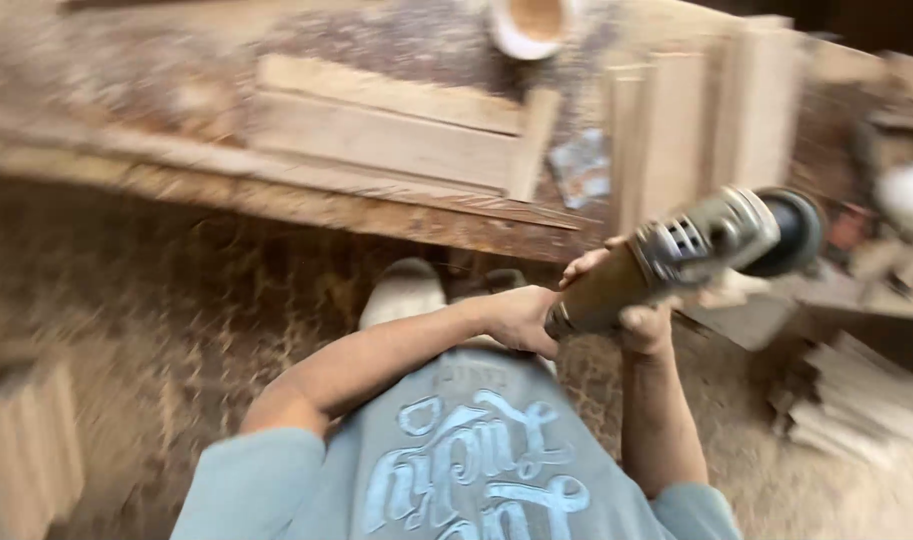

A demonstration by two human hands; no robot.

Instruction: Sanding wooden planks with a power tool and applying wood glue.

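I hold an angle grinder (696, 250) in front of my chest, its round disc head pointing right. My right hand (644, 322) grips the brown body from below. My left hand (521, 318) clasps the rear end of the handle. The tool hangs in the air beside the workbench (276, 195), clear of the wood. The picture is blurred by motion.
Flat wooden boards (396, 125) lie on the dusty bench, with more upright planks (696, 120) at its right end. A white bowl (531, 25) sits at the back. Stacked wood pieces (856, 400) lie on the sawdust floor at right. My shoe (404, 292) shows below the bench.
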